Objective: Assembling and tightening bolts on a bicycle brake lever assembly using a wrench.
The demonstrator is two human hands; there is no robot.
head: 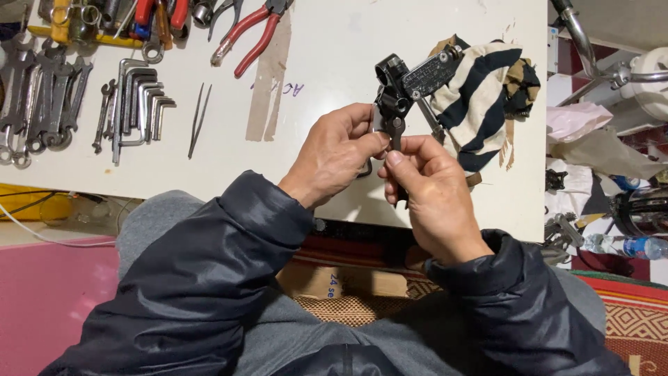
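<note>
A black metal brake lever assembly with a rectangular reservoir (407, 82) is held above the white table (334, 63). My left hand (337, 153) grips its lower clamp part from the left. My right hand (431, 198) pinches the lower end of the same part from the right, thumb up against it. A striped black, white and tan cloth (483, 97) lies on the table just behind and right of the part.
Hex keys (139, 97), tweezers (198, 115), spanners (42, 97) and red-handled pliers (250, 35) lie at the table's left and far side. Cluttered parts, a plastic bottle (630, 246) and a metal frame (605, 63) are to the right. A cardboard box (348, 282) sits below.
</note>
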